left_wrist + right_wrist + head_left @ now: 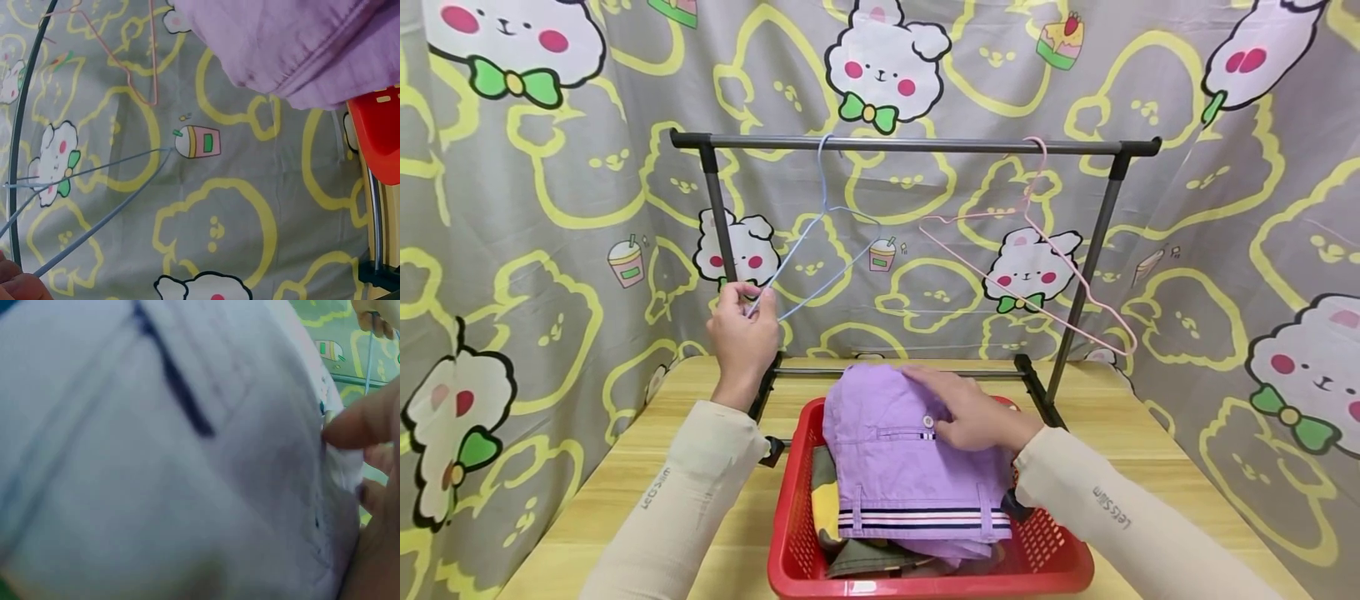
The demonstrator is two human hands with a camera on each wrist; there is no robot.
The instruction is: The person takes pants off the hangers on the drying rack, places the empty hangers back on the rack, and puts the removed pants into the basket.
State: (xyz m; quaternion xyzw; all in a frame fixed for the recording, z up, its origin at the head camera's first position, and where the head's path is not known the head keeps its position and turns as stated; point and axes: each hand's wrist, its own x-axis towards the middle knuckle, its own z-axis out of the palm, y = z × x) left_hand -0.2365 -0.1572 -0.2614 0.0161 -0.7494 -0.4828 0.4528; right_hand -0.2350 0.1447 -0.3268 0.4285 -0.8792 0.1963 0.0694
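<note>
My left hand (745,325) pinches the left lower corner of a blue clothes hanger (826,212), whose hook sits over the rack's rail. In the left wrist view, only the fingertips show beside the blue wire. My right hand (973,408) grips purple pants (917,475) along their upper right side, thumb on the front near a buttoned pocket. The pants are bunched above a red basket (781,533), their striped waistband with belt loops facing me. Up close in the right wrist view, the pale, blurred cloth (156,487) fills most of the picture, with the thumb (359,425) pressed against it.
A grey clothes rack (910,145) stands on the wooden table (602,508) behind the basket. A pink hanger (1028,212) hangs at its right. Camouflage cloth (880,557) with yellow patches lies in the basket. A patterned curtain (985,92) surrounds the table.
</note>
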